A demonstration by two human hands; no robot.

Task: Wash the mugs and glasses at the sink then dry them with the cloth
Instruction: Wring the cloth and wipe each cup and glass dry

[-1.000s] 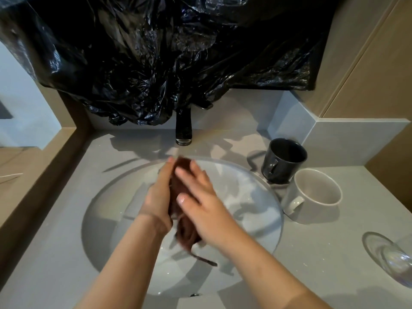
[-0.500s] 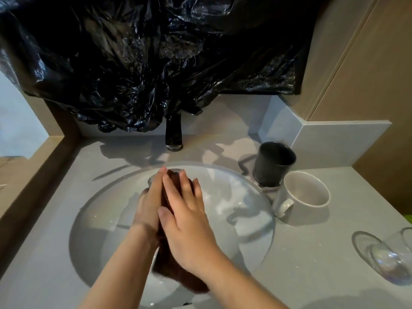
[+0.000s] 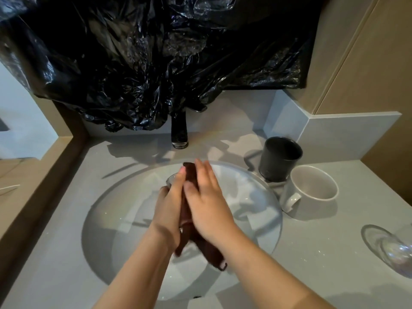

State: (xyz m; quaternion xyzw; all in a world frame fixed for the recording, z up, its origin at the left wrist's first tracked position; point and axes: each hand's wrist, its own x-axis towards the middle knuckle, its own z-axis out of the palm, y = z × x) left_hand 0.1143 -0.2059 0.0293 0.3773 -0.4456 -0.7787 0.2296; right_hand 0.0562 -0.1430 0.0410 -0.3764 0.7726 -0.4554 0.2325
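Over the white sink basin (image 3: 245,197) my left hand (image 3: 169,208) grips a clear glass (image 3: 170,180), of which only part of the rim shows. A dark brown cloth (image 3: 209,253) is wrapped over the glass and hangs below my hands. My right hand (image 3: 207,204) lies flat on the cloth with straight fingers, pressing it against the glass. A dark grey mug (image 3: 278,159) and a white mug (image 3: 312,192) stand upright on the counter to the right of the basin. Another clear glass (image 3: 392,248) lies at the right edge.
A black faucet (image 3: 179,132) rises behind the basin. Crumpled black plastic sheeting (image 3: 145,63) covers the wall above it. A raised ledge (image 3: 347,134) and wooden panels close off the right rear. A wooden ledge borders the grey counter (image 3: 55,230) on the left.
My right hand has slid forward along the cloth, from angled across it to lying flat along the glass. The hanging end of the cloth has swung. Mugs and the other glass have not moved.
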